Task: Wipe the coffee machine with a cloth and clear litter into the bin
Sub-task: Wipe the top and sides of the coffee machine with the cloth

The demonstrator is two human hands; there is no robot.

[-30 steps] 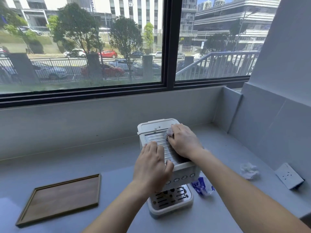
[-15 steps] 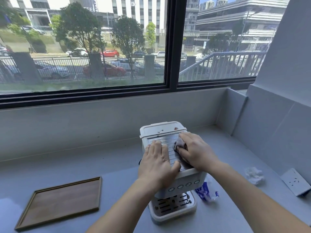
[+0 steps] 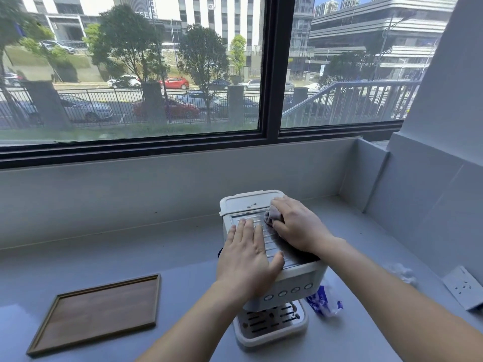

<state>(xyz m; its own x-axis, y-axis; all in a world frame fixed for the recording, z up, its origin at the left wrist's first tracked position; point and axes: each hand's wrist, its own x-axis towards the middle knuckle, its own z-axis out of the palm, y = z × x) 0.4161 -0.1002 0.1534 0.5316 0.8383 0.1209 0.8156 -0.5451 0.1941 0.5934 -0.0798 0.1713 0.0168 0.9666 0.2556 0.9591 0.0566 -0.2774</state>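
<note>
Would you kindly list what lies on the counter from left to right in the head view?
Wooden tray → coffee machine → blue wrapper → crumpled tissue → wall socket.

Office or apartment pantry corner: a pale grey stone counter (image 3: 130,262) beneath a black-framed street-level window (image 3: 270,74), bearing a white countertop coffee machine (image 3: 285,278) and a white wall socket plate (image 3: 464,291).

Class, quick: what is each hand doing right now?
Left hand: open, flat on the machine.
Right hand: closed on the cloth.
</note>
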